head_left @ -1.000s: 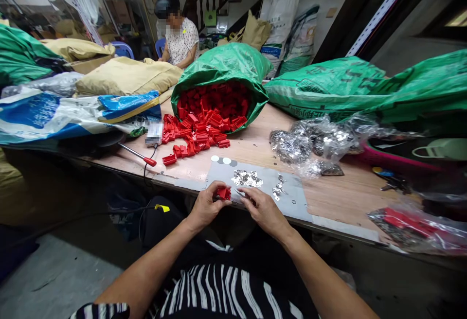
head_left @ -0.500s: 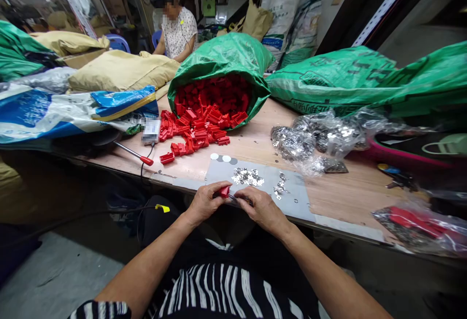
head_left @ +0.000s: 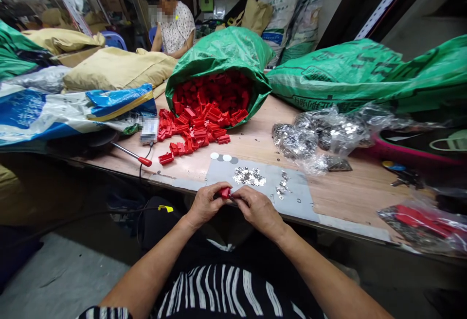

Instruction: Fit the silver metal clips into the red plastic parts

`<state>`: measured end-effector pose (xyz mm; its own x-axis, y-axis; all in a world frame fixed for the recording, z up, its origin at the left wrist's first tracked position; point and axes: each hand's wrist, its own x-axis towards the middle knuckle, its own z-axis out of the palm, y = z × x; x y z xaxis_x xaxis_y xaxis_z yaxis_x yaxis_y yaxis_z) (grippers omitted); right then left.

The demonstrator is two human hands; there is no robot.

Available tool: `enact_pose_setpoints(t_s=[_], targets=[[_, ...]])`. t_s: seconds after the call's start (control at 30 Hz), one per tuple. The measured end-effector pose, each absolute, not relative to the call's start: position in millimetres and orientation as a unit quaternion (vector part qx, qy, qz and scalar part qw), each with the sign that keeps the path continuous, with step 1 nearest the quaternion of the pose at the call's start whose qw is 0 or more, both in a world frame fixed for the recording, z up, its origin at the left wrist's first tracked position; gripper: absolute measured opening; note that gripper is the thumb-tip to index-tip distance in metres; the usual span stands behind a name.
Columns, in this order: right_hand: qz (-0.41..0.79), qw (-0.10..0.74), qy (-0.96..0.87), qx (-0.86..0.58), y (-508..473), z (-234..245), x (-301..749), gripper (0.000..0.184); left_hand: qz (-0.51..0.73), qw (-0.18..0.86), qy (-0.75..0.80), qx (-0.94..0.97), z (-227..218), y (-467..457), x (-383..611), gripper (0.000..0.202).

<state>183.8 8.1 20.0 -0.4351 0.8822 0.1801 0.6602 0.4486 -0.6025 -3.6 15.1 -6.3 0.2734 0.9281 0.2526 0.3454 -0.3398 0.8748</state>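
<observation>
At the table's front edge, my left hand is closed around a small red plastic part, thumb on top. My right hand is closed close beside it, fingertips pinching a thin dark tool whose tip meets the part's right end. Most of that tool is hidden by the fingers, so its kind does not show. Just beyond my hands, a heap of small shiny metal pieces lies on a grey mat. A smaller group of metal pieces sits to its right.
Red plastic parts spill from a green sack. Clear plastic bags of metal pieces lie at right. A red-tipped rod and a small white box are at left. Across the table sits another person.
My right fingers have moved slightly left, nearer the red part, and less of the thin tool shows. The left hand keeps its hold. The camera view has shifted a little.
</observation>
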Motion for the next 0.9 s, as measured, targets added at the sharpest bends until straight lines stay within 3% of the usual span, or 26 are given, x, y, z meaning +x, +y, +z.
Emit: enact_pose_setpoints(t_s=[0.2,0.9], targets=[[0.283,0.258,-0.809,-0.446,14.2,27.1,194.1,0.017,0.408,0.364,0.446,0.708,-5.0,15.6,-4.1,0.033],[0.223,0.232,-0.816,-0.479,1.8,24.3,189.7,0.016,0.404,0.372,0.448,0.705,-5.3,14.6,-3.8,0.033]])
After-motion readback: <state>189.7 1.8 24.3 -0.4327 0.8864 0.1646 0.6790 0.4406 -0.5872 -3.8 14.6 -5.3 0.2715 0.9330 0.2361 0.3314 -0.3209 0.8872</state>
